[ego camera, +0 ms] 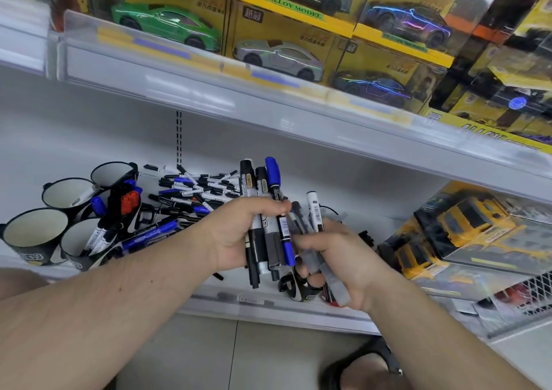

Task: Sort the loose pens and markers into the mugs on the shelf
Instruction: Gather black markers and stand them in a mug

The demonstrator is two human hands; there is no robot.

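- The left hand (pixel 239 234) is curled round a bunch of markers (pixel 264 210), black ones and one blue-capped, standing up out of the fist above the front of the shelf (pixel 298 309).
- The right hand (pixel 337 258) is just beside it, on the right, its fingers closed on a few more pens (pixel 313 225); these are blurred, so their number and kind cannot be told.
- Between and below the two hands a dark mug (pixel 294 288) shows, mostly hidden; what is in it cannot be seen.
- At the far left of the shelf stands a cluster of mugs. The near-left mug (pixel 33 234) looks empty, as do two further back (pixel 67 192), (pixel 112 173).
- One near mug (pixel 79 246) already holds several white-bodied pens, and a mug in the middle of the cluster (pixel 125 207) holds red- and blue-capped markers.
- A large loose pile (pixel 194 192) of pens and markers lies on the shelf behind the hands, to the right of the mugs, with a blue marker (pixel 149 234) lying at its near edge.
- Judged from this, the sorting is begun but far from finished: two mugs are partly filled, both hands are full, and most of the pile is left to sort.
- Boxed yellow toy trucks (pixel 466 225) sit on the right of the shelf; boxed toy cars (pixel 277 58) fill the shelf above.
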